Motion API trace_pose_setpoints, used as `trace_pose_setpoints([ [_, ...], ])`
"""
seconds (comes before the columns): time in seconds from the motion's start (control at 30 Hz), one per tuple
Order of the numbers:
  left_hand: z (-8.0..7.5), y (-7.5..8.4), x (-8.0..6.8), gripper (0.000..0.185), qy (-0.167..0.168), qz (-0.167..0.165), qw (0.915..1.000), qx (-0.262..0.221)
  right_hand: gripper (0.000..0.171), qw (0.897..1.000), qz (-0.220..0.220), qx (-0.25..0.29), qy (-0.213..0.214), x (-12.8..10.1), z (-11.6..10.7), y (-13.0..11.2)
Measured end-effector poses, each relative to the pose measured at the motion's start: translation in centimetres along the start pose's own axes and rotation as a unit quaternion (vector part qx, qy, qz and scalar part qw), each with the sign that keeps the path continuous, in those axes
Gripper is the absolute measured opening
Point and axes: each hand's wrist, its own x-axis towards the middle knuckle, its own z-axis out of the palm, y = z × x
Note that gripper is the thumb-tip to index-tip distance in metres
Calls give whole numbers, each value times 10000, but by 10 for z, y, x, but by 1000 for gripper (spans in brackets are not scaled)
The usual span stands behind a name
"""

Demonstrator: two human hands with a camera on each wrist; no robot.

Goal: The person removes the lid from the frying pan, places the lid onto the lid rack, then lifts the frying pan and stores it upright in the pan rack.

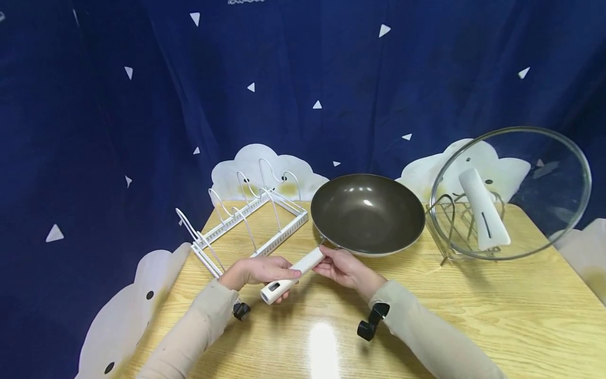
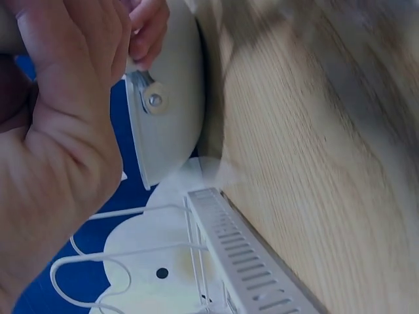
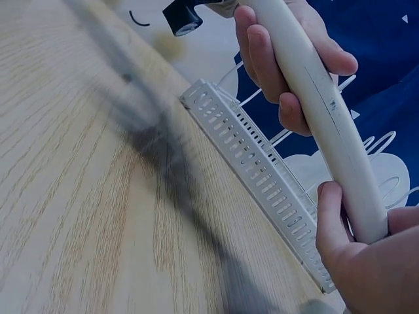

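A wok [image 1: 368, 213] with a dark inside and a pale outer wall [image 2: 173, 98] is at the middle of the wooden table. Its long white handle [image 1: 307, 261] points toward me, down and to the left. My left hand [image 1: 266, 270] grips the handle near its free end, thumb on top. Closer to the pan, my right hand [image 1: 344, 267] pinches the same handle. Both hands show on the handle in the right wrist view, the left hand [image 3: 275, 72] farther out and the right hand [image 3: 373, 261] low in the picture. A metal joint with a screw [image 2: 155, 99] links handle and wok.
To the left stands a white wire rack [image 1: 279, 234] with upright loops, close to my left hand. On the right, a large glass lid [image 1: 530, 195] with a white grip leans in a dark wire rack [image 1: 445, 237]. A blue curtain [image 1: 303, 79] hangs behind the table.
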Motion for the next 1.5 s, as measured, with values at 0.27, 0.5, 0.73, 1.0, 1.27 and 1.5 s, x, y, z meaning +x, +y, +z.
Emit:
trace_pose_setpoints([
  [0.27,15,5,2,47,72,40,9999,-139,35,9998,-39,-171,19,-6,-6,-1],
  [0.5,29,8,5,44,84,65,9992,-390,34,9989,-34,-460,21,-11,-11,-2],
  [0.73,47,9,9,39,63,130,9970,-762,27,9979,13,-650,-52,-17,-15,-3],
  [1.0,60,16,13,36,199,165,9947,-997,23,9971,15,-757,-42,-20,-21,-6],
  [1.27,79,20,17,47,520,218,9905,-1258,25,9958,68,-896,-161,-25,-27,-8],
  [1.5,93,21,23,42,635,373,9858,-1511,28,9943,89,-1057,-109,-31,-30,-10],
])
